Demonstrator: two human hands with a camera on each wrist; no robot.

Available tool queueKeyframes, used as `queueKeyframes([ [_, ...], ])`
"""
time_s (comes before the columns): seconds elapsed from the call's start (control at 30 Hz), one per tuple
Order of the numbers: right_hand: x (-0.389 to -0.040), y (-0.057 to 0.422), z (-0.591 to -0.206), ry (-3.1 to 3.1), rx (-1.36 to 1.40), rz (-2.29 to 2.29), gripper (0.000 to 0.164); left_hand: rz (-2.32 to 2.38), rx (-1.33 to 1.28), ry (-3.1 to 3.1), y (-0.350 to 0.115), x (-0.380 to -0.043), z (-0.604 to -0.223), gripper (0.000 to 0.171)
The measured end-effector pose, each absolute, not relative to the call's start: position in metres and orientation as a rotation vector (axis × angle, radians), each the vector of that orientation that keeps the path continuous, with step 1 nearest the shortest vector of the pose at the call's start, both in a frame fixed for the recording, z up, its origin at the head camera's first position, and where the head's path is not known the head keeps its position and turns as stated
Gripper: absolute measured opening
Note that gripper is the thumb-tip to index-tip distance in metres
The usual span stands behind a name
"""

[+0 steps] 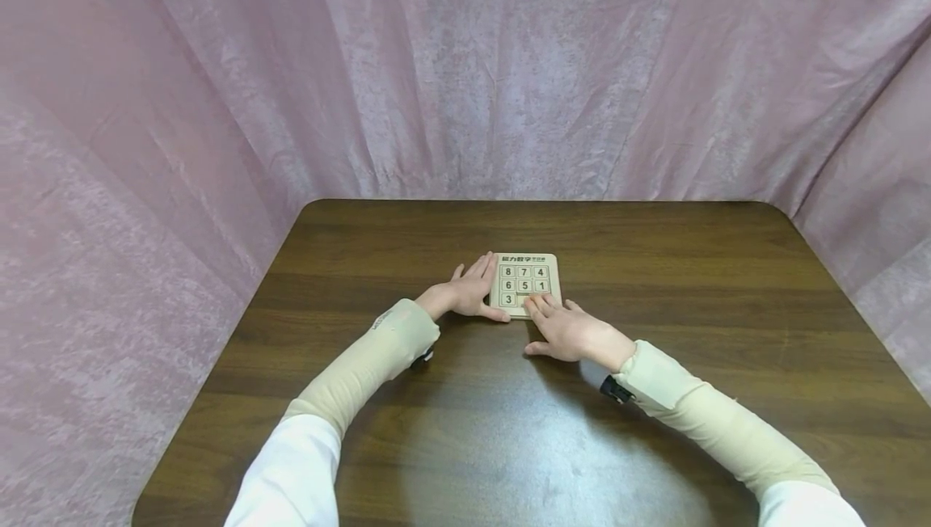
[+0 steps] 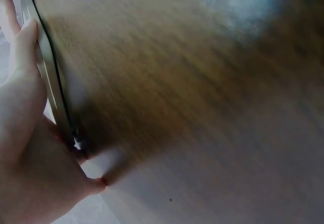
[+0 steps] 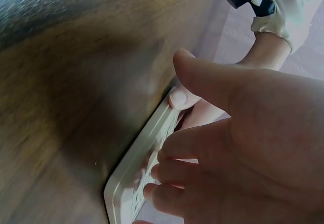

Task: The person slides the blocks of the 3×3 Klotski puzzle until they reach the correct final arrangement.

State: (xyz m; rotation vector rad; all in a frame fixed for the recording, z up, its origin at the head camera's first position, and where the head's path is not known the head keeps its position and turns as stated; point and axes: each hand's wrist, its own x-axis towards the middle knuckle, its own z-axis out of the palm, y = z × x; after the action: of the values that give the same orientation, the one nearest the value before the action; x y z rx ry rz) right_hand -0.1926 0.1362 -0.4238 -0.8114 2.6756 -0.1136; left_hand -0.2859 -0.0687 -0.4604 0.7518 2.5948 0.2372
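A pale number slide puzzle [image 1: 556, 276] lies flat on the table in the head view. Its top rows read 8 7 4 and 6 5 1, with a 3 at the lower left. My left hand [image 1: 473, 288] braces its left side, fingers extended along that edge and thumb at the near left corner. Over the lower right part, my right hand [image 1: 575, 330] rests its fingertips on the face, hiding the rest of the bottom row. The right thumb points out over the table. From the right wrist, the puzzle's edge [image 3: 136, 163] shows beside the fingers.
The puzzle lies near the middle of a dark brown wooden table [image 1: 655, 268] with rounded far corners. Pink curtains [image 1: 494, 74] hang behind and along both sides. Dark wrist devices [image 1: 617, 389] sit under the pale sleeves.
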Motion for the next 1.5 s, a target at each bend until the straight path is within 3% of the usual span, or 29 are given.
queueKeyframes([
  [0.63,-0.196,0.122,-0.436,2.717,-0.948,-0.094,0.08,0.233,0.772,2.588,-0.067,-0.285,-0.458,0.118],
  [1.5,-0.194,0.135,-0.434,2.709,-0.882,-0.068,0.079,0.245,0.763,2.593,-0.069,-0.285,-0.46,0.119],
])
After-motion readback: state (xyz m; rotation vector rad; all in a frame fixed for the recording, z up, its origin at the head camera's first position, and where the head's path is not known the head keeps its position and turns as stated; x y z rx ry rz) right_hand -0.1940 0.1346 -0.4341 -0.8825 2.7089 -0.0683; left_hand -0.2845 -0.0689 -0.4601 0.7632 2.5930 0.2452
